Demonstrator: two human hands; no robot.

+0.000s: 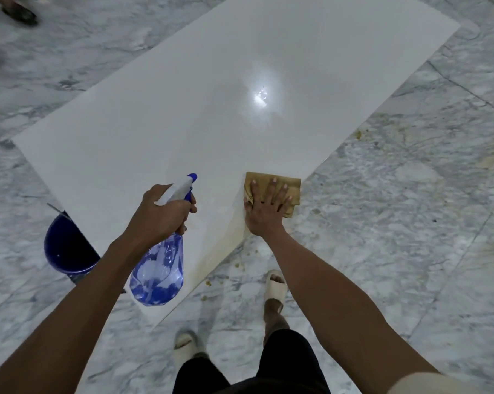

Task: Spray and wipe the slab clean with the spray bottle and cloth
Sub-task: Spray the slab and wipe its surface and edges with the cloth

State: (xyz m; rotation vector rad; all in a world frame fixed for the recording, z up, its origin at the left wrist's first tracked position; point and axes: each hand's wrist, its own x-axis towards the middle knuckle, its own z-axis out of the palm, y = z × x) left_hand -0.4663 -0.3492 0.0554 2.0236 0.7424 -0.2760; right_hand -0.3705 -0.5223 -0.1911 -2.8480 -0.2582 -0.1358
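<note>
The white slab (pixel 211 95) lay flat on the marble floor (pixel 410 209), one end propped over a blue bucket (pixel 66 248), presumably to raise it for cleaning. My left hand (pixel 161 214) gripped the neck of the blue spray bottle (pixel 159 265), nozzle aimed across the slab, ready to wet the next patch. My right hand (pixel 268 206), fingers spread flat, pressed the tan cloth (pixel 279 189) onto the slab's near edge, where yellowish residue remained.

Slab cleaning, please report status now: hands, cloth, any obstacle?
Left hand grips spray bottle, held over slab. Right hand flat on cloth at slab's near edge. Blue bucket beside slab, not in the way.
</note>
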